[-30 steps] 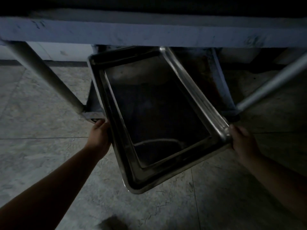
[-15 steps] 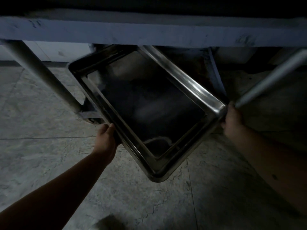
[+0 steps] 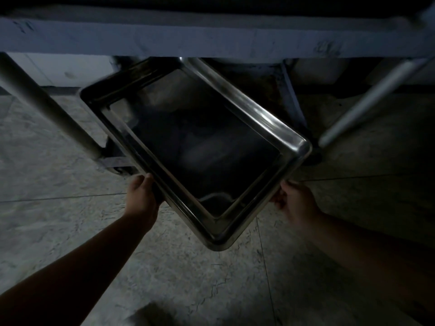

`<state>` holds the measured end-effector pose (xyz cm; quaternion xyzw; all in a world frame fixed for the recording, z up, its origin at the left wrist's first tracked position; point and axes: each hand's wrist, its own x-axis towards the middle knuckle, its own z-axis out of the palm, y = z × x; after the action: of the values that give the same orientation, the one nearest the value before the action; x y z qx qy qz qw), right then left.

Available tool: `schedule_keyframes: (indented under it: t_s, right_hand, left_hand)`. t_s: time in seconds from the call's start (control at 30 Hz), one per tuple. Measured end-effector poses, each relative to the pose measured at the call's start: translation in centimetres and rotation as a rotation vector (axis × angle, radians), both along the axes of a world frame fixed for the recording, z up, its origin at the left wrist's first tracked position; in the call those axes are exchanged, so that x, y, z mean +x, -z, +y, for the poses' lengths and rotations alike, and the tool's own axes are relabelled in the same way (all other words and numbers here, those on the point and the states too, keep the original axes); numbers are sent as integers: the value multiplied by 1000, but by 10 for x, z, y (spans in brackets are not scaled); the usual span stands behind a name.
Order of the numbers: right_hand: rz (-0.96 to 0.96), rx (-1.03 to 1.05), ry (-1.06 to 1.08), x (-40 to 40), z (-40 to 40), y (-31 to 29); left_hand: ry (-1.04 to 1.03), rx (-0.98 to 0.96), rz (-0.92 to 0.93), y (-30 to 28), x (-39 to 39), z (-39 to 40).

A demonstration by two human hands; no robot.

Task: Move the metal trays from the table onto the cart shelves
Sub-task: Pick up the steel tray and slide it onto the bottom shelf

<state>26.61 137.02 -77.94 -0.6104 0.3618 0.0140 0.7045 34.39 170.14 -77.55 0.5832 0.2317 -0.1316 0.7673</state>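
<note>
I've got the metal tray (image 3: 200, 147) up in both hands, held out over the tiled floor (image 3: 211, 285) with one corner pointing back at me. My left hand (image 3: 141, 196) grips the long rim on the left, fingers curled under the edge and thumb against the lip. My right hand (image 3: 294, 203) holds the short rim on the right, just below the shiny corner (the fingers there are blurred, but they wrap the edge). The tray's far end reaches in under the pale front edge of the bench (image 3: 211, 38). A round leg (image 3: 54, 114) slants down on the left, another leg (image 3: 367, 100) on the right. The light is very dim down here.
</note>
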Motion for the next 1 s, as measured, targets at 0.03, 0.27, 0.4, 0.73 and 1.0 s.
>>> schedule_keyframes:
  t_s: [0.03,0.27,0.4,0.73,1.0]
  right_hand:
    - [4,0,7,5,-4,1]
    - [75,-98,178,84,-40,-18]
    - [214,-445,37,101,-37,-30]
    - [145,-287,-40,-4,2,-23]
    - [217,-274,131,64,-51,-23]
  left_hand:
    - [13,-12,-2,0,-1,-1]
    - [78,-115,35,-6,-5,-38]
    - [46,-191,56,-7,4,-53]
    - [162,-216,100,-7,17,-75]
    - [41,-280,81,-17,60,-73]
